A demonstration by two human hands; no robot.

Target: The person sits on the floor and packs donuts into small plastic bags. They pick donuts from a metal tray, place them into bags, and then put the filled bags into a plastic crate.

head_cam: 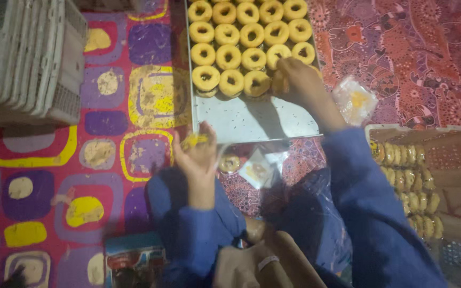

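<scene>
- Two hands work over a flat metal tray (252,120) whose near part is bare, grey and speckled with crumbs.
- Rows of ring-shaped pastries (241,37), golden and smooth with a round hole in each, fill the far part of the tray, touching one another.
- Right hand (300,80): reaches to the nearest row at the tray's right edge, fingers curled down over one ring; whether it is actually gripped cannot be told.
- Left hand (198,152): raised near the tray's front edge, fingertips pressed together, pinching a small yellow twisted strip (194,140).
- Clear plastic bag (354,100): crinkled, with something yellow inside, lying on the patterned red cloth (417,48) just right of the tray.
- Shallow box (454,160) at the right: holds rings stood on edge in tight rows along its left side.
- Small clear packets (257,169) with a ring inside lie between the tray and the person's lap.
- White slatted plastic crates (28,58), stacked, stand on the mat (44,176) of coloured rounded squares at the far left.
- Both sleeves are blue fabric.
</scene>
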